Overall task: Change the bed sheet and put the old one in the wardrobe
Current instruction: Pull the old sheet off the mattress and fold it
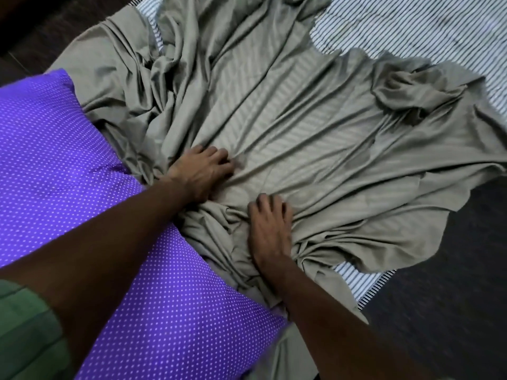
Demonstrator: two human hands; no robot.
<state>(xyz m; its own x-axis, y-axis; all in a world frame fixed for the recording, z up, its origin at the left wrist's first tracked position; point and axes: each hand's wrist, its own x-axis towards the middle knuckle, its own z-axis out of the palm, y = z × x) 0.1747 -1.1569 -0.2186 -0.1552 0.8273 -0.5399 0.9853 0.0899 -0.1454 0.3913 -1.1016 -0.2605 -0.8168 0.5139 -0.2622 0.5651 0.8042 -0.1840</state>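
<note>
Left hand [201, 171]: arm outstretched, fingers curled, bunching the grey sheet [301, 127] (crumpled).
Right hand [270, 229]: nearer, clutching it too.

Sheet [288, 127] on mattress [428, 26], pillow [55, 149] at its left.

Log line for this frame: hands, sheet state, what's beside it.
left hand: on grey sheet | right hand: gripping sheet folds | sheet: crumpled over striped mattress | purple dotted pillow: beside left forearm

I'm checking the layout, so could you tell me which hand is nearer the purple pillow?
Left. The left hand lies on the sheet right beside the purple pillow; the right hand is farther away.
</note>
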